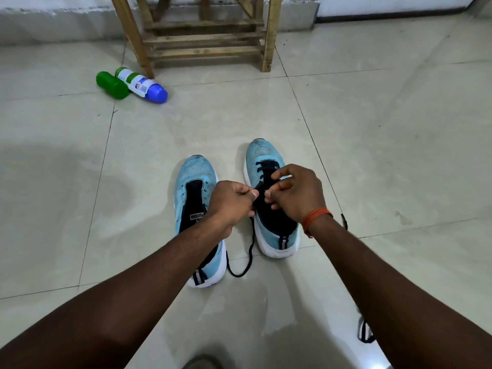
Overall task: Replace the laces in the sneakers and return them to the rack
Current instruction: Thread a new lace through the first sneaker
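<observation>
Left hand (231,206), right hand (295,195) (pinch-grip) on lace (251,250)

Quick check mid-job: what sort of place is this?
Probably a home room or entryway, indoors: glossy pale tiled floor, a slatted wooden shoe rack, and light-blue mesh sneakers on the floor, with the left hand and right hand pinching one's black lace.

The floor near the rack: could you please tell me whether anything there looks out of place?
Yes: a green bottle and a white bottle with a blue cap lie tipped on their sides beside the rack leg, rather than standing.
</observation>
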